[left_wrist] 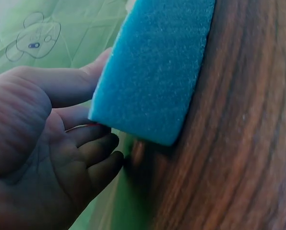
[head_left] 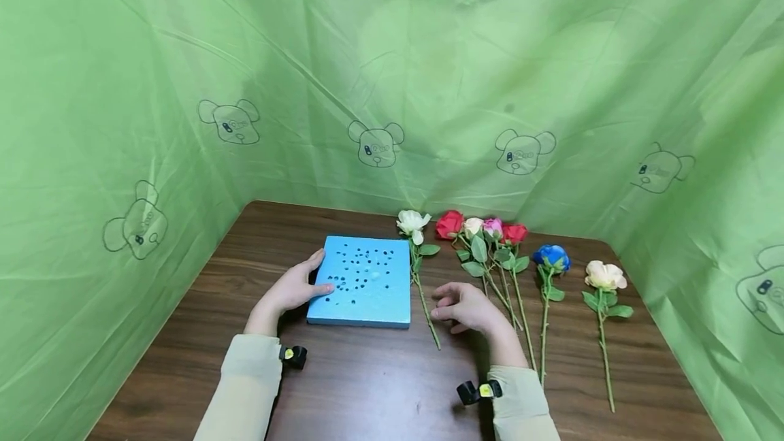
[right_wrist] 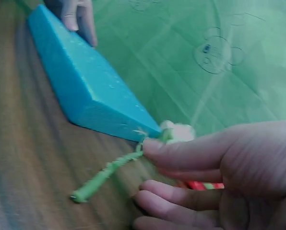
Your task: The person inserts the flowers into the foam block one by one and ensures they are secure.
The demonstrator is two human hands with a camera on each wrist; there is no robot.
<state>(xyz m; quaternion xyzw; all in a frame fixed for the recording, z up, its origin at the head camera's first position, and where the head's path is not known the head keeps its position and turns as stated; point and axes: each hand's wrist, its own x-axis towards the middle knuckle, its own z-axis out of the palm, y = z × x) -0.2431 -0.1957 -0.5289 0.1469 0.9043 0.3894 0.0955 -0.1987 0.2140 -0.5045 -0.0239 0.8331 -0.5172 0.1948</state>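
Observation:
A blue foam block with many small holes in its top lies flat on the table. My left hand holds its left edge, thumb over the top face and the other fingers along the side. Close beside the block's right edge lies a white rose, its green stem pointing toward me. My right hand hovers just right of that stem, fingers loosely bent and apart. In the right wrist view the thumb tip overlaps the stem, and nothing is gripped.
Right of my right hand lie a bunch of red roses with pink and cream ones, a blue rose, and a cream rose. Green cloth hangs around the back and sides of the brown wooden table.

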